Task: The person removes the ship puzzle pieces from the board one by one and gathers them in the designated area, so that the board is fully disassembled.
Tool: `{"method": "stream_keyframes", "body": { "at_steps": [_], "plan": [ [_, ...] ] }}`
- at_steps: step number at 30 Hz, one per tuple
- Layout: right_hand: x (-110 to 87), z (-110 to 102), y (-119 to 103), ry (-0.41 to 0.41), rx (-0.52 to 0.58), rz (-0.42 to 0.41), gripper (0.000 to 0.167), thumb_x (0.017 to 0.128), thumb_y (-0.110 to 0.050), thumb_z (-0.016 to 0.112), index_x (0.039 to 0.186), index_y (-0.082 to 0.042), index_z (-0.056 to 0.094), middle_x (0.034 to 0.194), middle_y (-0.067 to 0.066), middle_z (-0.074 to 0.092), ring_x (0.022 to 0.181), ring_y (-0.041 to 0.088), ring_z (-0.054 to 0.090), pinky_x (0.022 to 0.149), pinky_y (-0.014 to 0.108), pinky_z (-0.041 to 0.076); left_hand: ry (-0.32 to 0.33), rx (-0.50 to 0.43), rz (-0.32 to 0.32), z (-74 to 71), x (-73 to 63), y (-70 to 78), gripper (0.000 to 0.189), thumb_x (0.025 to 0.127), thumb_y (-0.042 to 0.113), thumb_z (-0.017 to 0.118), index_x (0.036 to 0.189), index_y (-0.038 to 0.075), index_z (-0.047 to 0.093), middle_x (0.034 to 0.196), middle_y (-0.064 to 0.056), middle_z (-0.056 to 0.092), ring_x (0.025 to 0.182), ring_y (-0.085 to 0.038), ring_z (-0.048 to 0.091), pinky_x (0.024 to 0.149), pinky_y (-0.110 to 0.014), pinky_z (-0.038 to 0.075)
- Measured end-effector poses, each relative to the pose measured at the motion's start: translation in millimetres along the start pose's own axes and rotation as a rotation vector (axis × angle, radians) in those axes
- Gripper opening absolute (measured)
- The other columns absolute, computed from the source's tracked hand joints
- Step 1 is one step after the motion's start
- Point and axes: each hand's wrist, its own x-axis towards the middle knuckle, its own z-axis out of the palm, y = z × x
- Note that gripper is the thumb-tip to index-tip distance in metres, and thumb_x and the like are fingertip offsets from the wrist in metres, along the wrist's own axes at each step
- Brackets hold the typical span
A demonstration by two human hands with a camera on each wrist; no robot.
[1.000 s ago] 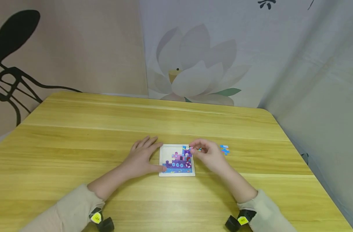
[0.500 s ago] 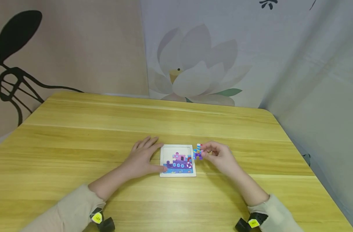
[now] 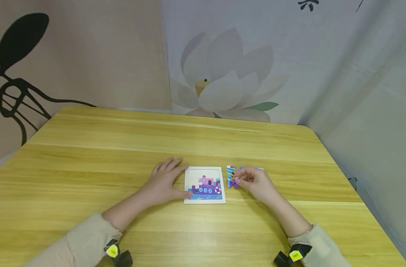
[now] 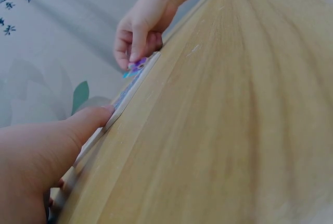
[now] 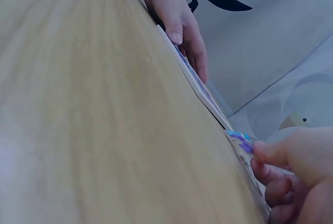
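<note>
A small square puzzle tray [image 3: 196, 172] lies on the table, its lower part filled with a purple and pink ship above blue sea. The upper part shows bare white. My left hand [image 3: 160, 185] spans the tray's left side, thumb on the lower left corner and fingers spread along the upper left. Just right of the tray, my right hand [image 3: 259, 186] pinches a purple and blue puzzle piece [image 5: 245, 146] between thumb and index finger. In the head view it overlaps a blue-and-yellow striped piece [image 3: 231, 169] beside the tray.
Another puzzle piece [image 3: 261, 169] peeks out behind my right hand. The wooden table [image 3: 123, 148] reaches back to a light curtain [image 3: 229, 74] printed with a lotus. Black camera units [image 3: 123, 258] sit at both cuffs.
My right hand has drawn the puzzle piece off the tray's upper right, moving right and slightly down to beside the tray. My left hand has stayed put.
</note>
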Motion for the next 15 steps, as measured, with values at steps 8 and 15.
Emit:
{"method": "stream_keyframes", "body": {
  "at_steps": [8, 15],
  "plan": [
    [0.1, 2.4, 3.8, 0.012, -0.067, -0.021, 0.007, 0.086, -0.002, 0.069, 0.092, -0.005, 0.069, 0.075, -0.001, 0.063, 0.069, 0.017, 0.055, 0.059, 0.024, 0.045, -0.001, -0.004, 0.007, -0.3, -0.2, 0.7, 0.095, 0.073, 0.066, 0.069, 0.144, 0.01, 0.043, 0.154, -0.017, 0.026, 0.141, -0.041, 0.012, 0.108, -0.063, 0.006],
    [0.7, 4.1, 0.3, 0.054, -0.179, -0.015, 0.008, 0.083, -0.007, 0.073, 0.091, -0.01, 0.072, 0.073, -0.005, 0.061, 0.067, 0.015, 0.052, 0.059, 0.028, 0.044, 0.007, -0.008, 0.007, -1.4, -1.1, 1.3, 0.095, 0.073, 0.066, 0.069, 0.144, 0.01, 0.043, 0.154, -0.017, 0.026, 0.141, -0.041, 0.012, 0.108, -0.063, 0.006]
  ]
}}
